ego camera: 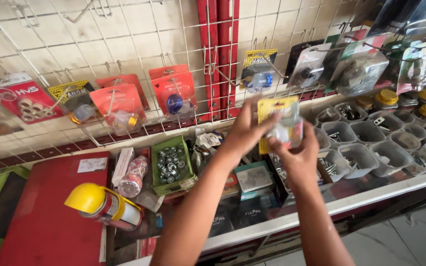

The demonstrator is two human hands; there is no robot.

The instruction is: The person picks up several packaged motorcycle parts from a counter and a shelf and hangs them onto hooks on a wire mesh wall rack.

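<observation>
Both my hands hold one small blister pack [280,121] with a yellow card and a clear plastic bubble, raised in front of a white wire rack [139,29] on a tiled wall. My left hand [245,130] grips the pack's left edge from behind. My right hand [299,152] holds its lower right side, fingers on the bubble. Other blister packs hang from the rack's hooks: red-carded ones [173,93] to the left, a yellow-carded one [258,69] just above my hands.
A glass counter with a white frame [371,194] runs below. On it lie a spray can with a yellow cap [102,204], a green box of nuts [172,165], a red board [50,216] and several cut plastic cups of small parts [366,143].
</observation>
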